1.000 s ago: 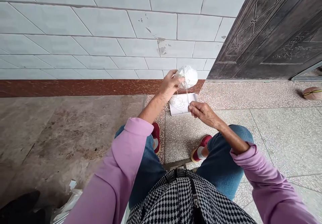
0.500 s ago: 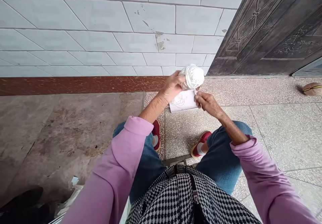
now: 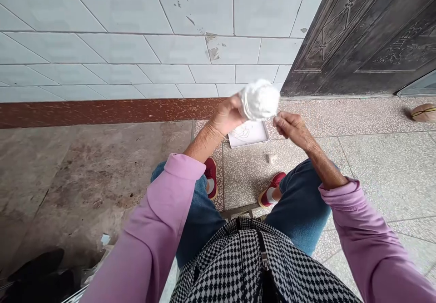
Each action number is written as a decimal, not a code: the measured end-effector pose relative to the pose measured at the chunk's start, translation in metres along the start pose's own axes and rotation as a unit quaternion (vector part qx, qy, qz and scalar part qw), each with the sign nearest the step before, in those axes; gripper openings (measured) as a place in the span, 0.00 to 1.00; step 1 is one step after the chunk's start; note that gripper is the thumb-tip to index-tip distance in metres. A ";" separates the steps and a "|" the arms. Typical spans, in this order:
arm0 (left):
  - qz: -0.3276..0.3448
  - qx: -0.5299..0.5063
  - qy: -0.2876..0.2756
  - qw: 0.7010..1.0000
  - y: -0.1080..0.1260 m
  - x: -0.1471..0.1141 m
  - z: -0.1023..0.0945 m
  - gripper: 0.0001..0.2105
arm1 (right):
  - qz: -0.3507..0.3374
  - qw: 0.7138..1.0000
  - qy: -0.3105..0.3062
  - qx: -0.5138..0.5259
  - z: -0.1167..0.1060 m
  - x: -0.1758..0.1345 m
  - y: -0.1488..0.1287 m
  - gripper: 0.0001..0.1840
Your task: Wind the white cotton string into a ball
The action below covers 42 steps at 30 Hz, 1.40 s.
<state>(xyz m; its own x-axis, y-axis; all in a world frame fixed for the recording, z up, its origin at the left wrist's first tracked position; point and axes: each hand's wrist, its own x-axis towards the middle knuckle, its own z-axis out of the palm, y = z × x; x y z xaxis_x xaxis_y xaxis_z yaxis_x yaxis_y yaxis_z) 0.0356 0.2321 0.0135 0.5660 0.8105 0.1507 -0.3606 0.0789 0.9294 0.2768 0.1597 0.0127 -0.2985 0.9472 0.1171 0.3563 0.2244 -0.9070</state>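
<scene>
My left hand (image 3: 227, 116) is wrapped around the left side of a white ball of yarn (image 3: 260, 100), blurred by motion and held up near the wall. Close to the ball's lower right side, the fingers of my right hand (image 3: 293, 131) are pinched together. A bit of white strand seems to run from the ball to those fingertips, though blur hides its detail. Below the ball a shallow white tray (image 3: 252, 135) lies on the floor, with thin loose strands in it. Part of that tray is covered by the ball.
A small whitish object (image 3: 271, 158) lies on the speckled floor between the knees and the tray. White wall tiles (image 3: 184, 48) rise ahead, with a dark carved door (image 3: 357, 44) at the right. A brownish ball (image 3: 424, 112) rests by the far right edge.
My right hand has moved right and slightly up, away from the tray's edge. The yarn ball has risen slightly and turned. The small whitish object on the floor now shows.
</scene>
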 end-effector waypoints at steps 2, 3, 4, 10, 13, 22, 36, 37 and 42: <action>0.029 0.042 0.074 0.996 -0.003 0.006 -0.010 0.31 | -0.004 0.998 -0.058 0.000 0.014 -0.008 -0.007 0.36; 0.030 0.085 0.100 0.991 -0.004 0.008 -0.014 0.30 | -0.013 0.997 -0.082 -0.003 0.017 -0.011 -0.015 0.36; 0.024 0.138 0.115 0.983 -0.006 0.008 -0.016 0.30 | -0.025 0.995 -0.092 -0.005 0.017 -0.011 -0.023 0.34; -0.072 0.216 -0.067 0.971 -0.004 -0.006 -0.005 0.25 | -0.073 0.997 -0.011 0.012 -0.013 0.010 -0.043 0.30; -0.099 0.107 -0.128 0.981 0.002 -0.012 0.000 0.26 | -0.045 0.994 0.012 0.100 -0.010 0.013 -0.032 0.30; -0.029 -0.002 -0.001 1.000 0.014 -0.011 0.000 0.35 | -0.010 0.983 0.013 0.181 0.015 0.018 -0.007 0.32; 0.224 -0.194 0.335 0.894 0.081 -0.034 -0.141 0.27 | 0.206 0.963 -0.173 0.008 -0.069 -0.023 -0.001 0.32; 0.224 -0.212 0.364 0.879 0.085 -0.043 -0.149 0.23 | 0.237 0.955 -0.178 0.003 -0.079 -0.031 0.001 0.32; 0.204 -0.263 0.498 0.801 0.094 -0.091 -0.182 0.15 | 0.276 0.960 -0.025 -0.033 -0.140 -0.070 0.010 0.33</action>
<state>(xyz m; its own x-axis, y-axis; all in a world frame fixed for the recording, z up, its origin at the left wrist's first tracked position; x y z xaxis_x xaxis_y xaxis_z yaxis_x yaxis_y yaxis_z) -0.1846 0.2708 0.0255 -0.4555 0.8718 -0.1804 -0.7755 -0.2890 0.5613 0.4254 0.1274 0.0518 -0.0891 0.9142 -0.3954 0.5266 -0.2937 -0.7978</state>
